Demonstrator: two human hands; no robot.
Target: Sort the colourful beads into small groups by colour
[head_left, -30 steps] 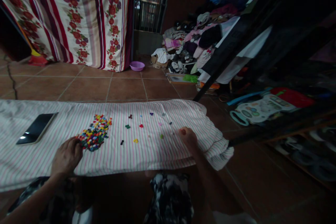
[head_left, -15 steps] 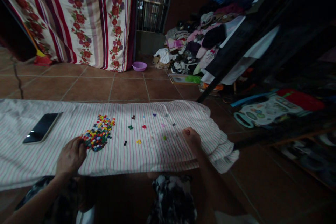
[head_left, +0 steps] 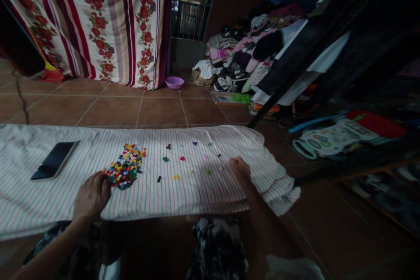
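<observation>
A heap of small multicoloured beads [head_left: 126,168] lies on the striped cloth. At its left edge is my left hand [head_left: 92,194], fingers bent and pressed together, the tips touching the beads; what they pinch, if anything, is hidden. Right of the heap, small beads are sorted by colour into separate spots, among them green beads [head_left: 166,159], red beads [head_left: 182,158], yellow beads [head_left: 176,177], black beads [head_left: 159,179] and lime beads [head_left: 208,172]. My right hand [head_left: 241,169] is closed in a loose fist just right of these groups. Its contents cannot be seen.
A phone [head_left: 54,161] lies at the left on the striped cloth [head_left: 144,203]. Beyond, on the tiled floor, are a purple basin [head_left: 174,82] and a heap of clothes [head_left: 249,52]. A dark slanted bar [head_left: 271,107] rises behind the cloth's right end.
My right hand has turned a little and its curled fingers now face away more. My left hand stays at the heap's edge. The view has shifted slightly.
</observation>
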